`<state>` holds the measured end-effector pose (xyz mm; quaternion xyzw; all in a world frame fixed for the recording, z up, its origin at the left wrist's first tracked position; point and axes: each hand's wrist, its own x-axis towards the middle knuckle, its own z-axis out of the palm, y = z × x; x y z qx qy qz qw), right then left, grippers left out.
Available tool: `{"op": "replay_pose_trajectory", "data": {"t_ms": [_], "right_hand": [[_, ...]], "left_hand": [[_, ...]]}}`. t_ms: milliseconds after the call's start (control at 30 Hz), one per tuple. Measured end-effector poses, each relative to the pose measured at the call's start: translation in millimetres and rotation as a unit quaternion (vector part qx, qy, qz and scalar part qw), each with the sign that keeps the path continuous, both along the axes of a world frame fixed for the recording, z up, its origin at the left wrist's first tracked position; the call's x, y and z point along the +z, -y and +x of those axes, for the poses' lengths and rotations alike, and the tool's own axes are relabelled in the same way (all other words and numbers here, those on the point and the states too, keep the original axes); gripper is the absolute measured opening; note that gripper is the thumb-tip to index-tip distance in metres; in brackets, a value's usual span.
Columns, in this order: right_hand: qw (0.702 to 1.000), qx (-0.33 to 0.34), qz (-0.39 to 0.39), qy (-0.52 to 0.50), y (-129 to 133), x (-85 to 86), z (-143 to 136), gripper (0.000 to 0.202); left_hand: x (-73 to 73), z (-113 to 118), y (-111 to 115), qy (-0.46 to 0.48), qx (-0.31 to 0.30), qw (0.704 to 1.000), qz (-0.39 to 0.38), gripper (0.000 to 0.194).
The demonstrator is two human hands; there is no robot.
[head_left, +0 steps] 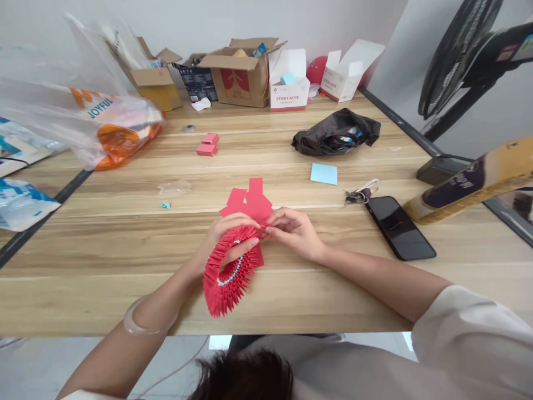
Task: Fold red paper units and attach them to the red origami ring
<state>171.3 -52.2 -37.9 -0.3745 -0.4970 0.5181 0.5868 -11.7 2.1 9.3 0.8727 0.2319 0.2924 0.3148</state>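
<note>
A red folded-paper ring point(216, 294), made of many pointed pieces with a pale blue band inside, is tilted up in my left hand point(227, 236). My left fingers go over its upper rim and the thumb presses inside. At the ring's upper right edge my right hand point(293, 230) pinches, fingertips close to those of my left hand. A small red bit shows between the fingertips, too small to tell if it is loose or part of the ring. Under and beyond both hands lie several flat red paper slips point(256, 200), overlapping on the table.
Two small red paper stacks point(207, 150) lie farther back. To the right are a blue sticky-note pad point(323, 174), keys point(358, 194), a phone point(400, 228) and a black plastic bag point(337, 133). Boxes point(245, 78) line the wall; a plastic bag point(112, 133) stands left.
</note>
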Motion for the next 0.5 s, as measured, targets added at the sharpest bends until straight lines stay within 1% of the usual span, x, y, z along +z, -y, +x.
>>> {"op": "replay_pose_trajectory", "data": {"t_ms": [67,133,233,300,500], "right_hand": [[1.000,-0.003,0.012,0.025,0.4,-0.4,0.4,0.013],[0.998,-0.014,0.028,0.058,0.3,-1.7,1.5,0.010],[0.993,-0.022,0.048,0.101,0.0,-4.8,3.1,0.007],[0.991,-0.024,0.058,0.121,0.2,-6.6,3.3,0.008],[0.974,-0.056,0.091,0.202,1.8,-5.2,1.4,0.010]], "left_hand": [[-0.2,0.8,-3.8,-0.014,-0.030,0.999,-0.004,0.015],[-2.2,0.6,-6.3,-0.020,-0.043,0.999,0.003,0.019],[-6.4,-0.7,-7.9,-0.024,-0.049,0.998,0.033,0.023],[-8.1,-1.5,-8.0,-0.025,-0.052,0.997,0.051,0.022],[-8.8,-1.3,-6.6,-0.007,-0.052,0.996,0.067,0.017]]}}
